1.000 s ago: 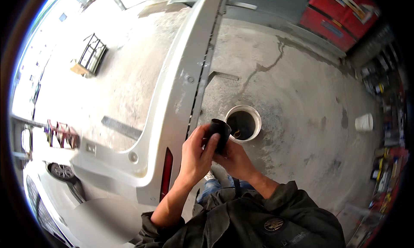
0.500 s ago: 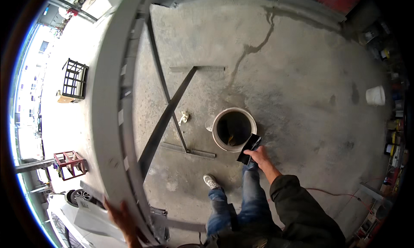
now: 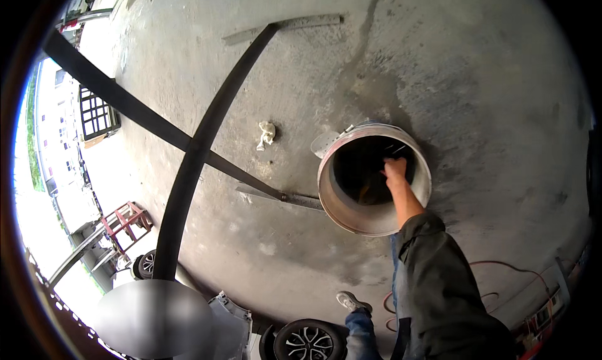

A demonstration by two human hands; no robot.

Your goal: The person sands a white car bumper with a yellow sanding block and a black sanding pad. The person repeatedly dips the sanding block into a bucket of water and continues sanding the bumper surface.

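Head cam: right hand (image 3: 394, 172) is down in the bucket (image 3: 357, 213), inside the right side of the rim, with the forearm crossing the near edge. Fingers look curled, but it's so dark in there I can't tell if they're gripping anything. Left hand's out of shot, so no clue about its fingers. The bucket's on the concrete floor (image 3: 495, 172), just right of the stand's (image 3: 198, 150) crossed black bars. There's a white rag (image 3: 266, 134) between them, plus a shoe (image 3: 353, 301) and a wheel (image 3: 307, 342) toward the bottom.
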